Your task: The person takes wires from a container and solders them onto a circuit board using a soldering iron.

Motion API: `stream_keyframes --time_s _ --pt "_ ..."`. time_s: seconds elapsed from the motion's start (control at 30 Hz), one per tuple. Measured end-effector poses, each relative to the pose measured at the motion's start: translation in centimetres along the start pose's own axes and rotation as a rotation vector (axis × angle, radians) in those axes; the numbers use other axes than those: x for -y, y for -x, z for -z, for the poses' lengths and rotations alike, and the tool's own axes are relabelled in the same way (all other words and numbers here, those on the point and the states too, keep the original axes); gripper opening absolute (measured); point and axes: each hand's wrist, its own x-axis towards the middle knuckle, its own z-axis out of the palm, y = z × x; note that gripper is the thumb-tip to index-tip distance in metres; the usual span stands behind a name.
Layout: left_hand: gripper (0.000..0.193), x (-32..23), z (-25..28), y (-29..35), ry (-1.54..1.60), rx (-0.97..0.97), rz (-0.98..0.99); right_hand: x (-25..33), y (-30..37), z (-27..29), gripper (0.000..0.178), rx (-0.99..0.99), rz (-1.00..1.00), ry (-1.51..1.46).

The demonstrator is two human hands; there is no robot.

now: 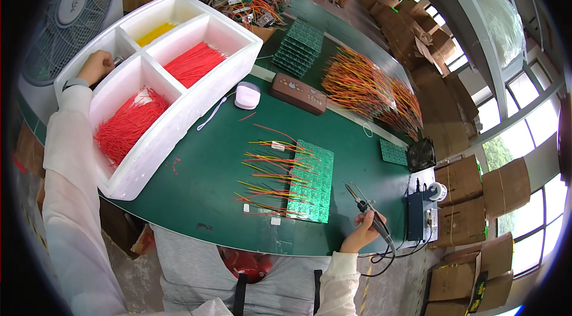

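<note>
My right hand [367, 231] is closed round the handle of a soldering iron [361, 203], its tip raised over the table to the right of a green circuit board panel [316, 182]. Rows of red, yellow and black wires [271, 167] stick out from that panel's left side. At the far left, my left hand [97, 67] reaches into the outer compartment of a white foam box [179, 114]. Its fingers are curled beside something dark, and what they hold is hidden. Other compartments contain red wires [132, 125] and yellow wires [156, 34].
Beyond the panel lie a brown box-shaped device [298, 93], a small white case [247, 96], stacked green boards [300, 47] and a large wire bundle [366, 84]. A blue soldering station [420, 214] and a small black fan [421, 155] stand right. A large fan [71, 6] stands left.
</note>
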Motion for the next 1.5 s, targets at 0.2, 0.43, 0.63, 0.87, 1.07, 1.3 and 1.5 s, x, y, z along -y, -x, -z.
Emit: stream_keyframes --time_s 0.2,0.43,0.63,0.87,1.07,1.3,1.5 --pt "0.006 2.2 -0.7 -0.3 -0.063 -0.051 -0.050 -0.2 0.1 0.0 0.017 -0.005 -0.022 -0.029" --pt "0.006 2.9 -1.0 -1.5 0.043 -0.106 0.073 0.0 0.1 0.0 0.016 -0.019 -0.025 -0.032" --pt "0.007 3.3 -1.1 -1.3 0.090 -0.134 0.097 -0.8 -0.5 0.1 0.016 -0.025 -0.055 -0.014" --pt "0.007 5.1 -0.7 -1.6 0.050 -0.130 0.079 -2.6 -7.5 -3.1 0.016 -0.219 -0.172 -0.312" --pt "0.007 4.7 -1.7 -1.9 0.184 -0.096 0.034 -4.2 -8.7 -6.8 0.019 -0.163 -0.066 -0.107" --pt "0.005 9.7 -0.4 -3.1 0.246 -0.181 -0.066 -4.2 -8.3 -7.0 0.021 -0.140 -0.131 -0.150" --pt "0.002 -3.6 3.0 -1.4 -0.158 -0.522 -0.310 -4.3 -8.3 -7.3 0.023 -0.159 -0.145 -0.188"
